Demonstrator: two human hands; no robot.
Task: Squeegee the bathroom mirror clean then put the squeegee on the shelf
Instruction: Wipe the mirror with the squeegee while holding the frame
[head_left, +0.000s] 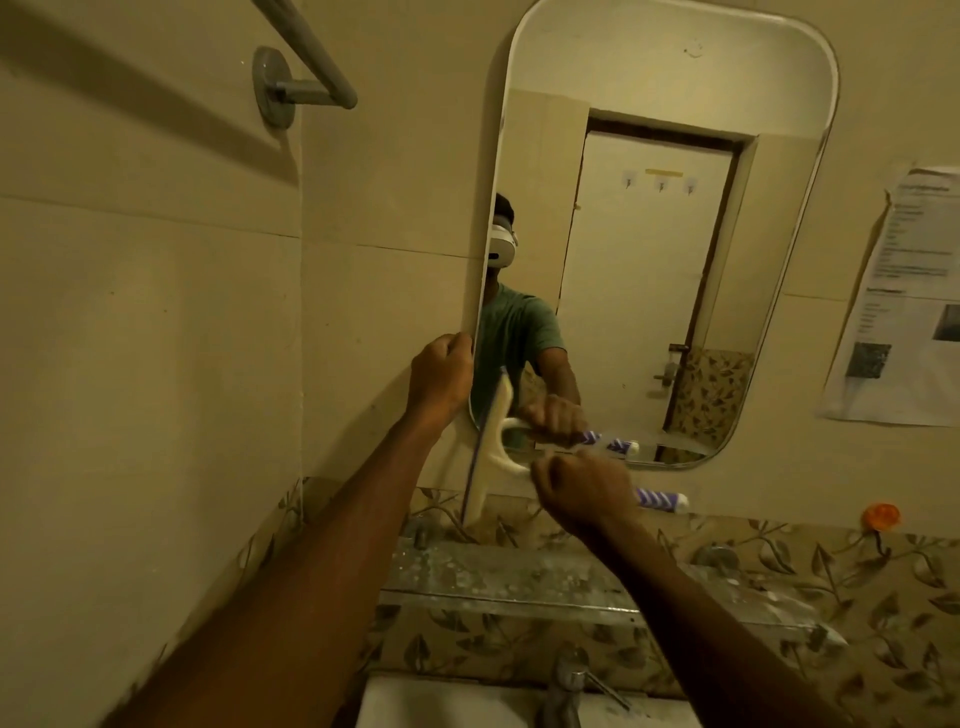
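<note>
A tall mirror (675, 260) with rounded corners hangs on the beige tiled wall. My left hand (441, 376) is closed around the mirror's left edge, low down. My right hand (582, 493) grips the handle of a white squeegee (493, 447); the handle's end is striped purple and white. The squeegee's blade stands nearly upright against the mirror's lower left corner and reaches below the mirror onto the wall. A glass shelf (545, 577) runs along the wall under the mirror.
A grey towel bar (306, 57) is fixed high on the left wall. A paper notice (904, 301) hangs right of the mirror, and an orange hook (880, 517) sits below it. Under the shelf are a tap (566, 686) and a white basin (431, 701).
</note>
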